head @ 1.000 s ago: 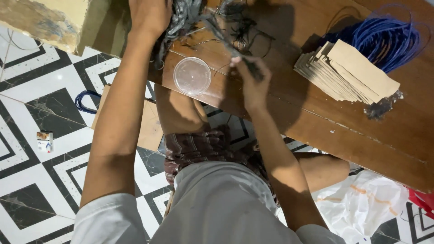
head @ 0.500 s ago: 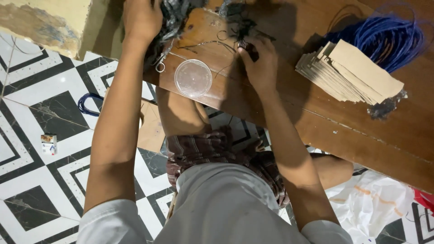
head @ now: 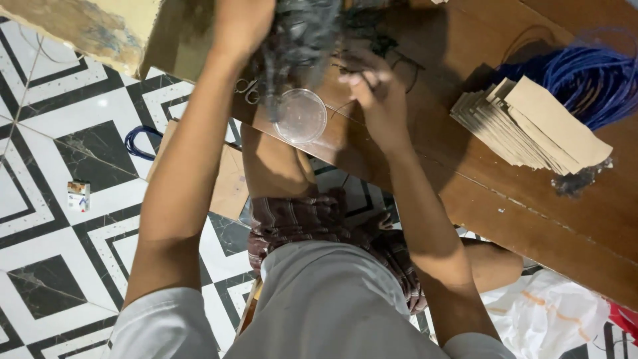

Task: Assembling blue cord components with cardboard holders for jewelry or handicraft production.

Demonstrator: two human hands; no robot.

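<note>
Two bare hands are seen over the wooden table [head: 505, 199], both up at its far edge. The left hand [head: 242, 23] is closed on a dark tangled bundle [head: 302, 40], which is held up off the board and hangs down beside the wrist. The right hand [head: 375, 90] is laid on the table with its fingers drawn together, pinched, it seems, on a thin dark wire [head: 349, 106], though the strand is too fine to be made out for certain. A round clear plastic lid [head: 300, 116] is seen flat on the wood between the two forearms, and small scissors [head: 247, 90] are spotted just beside it. A fanned stack of brown cardboard pieces [head: 531, 123] is set well to the right, with a coil of blue cord [head: 585, 73] touching it behind. A small box [head: 78, 195] is left on the tiled floor [head: 60, 133].
</note>
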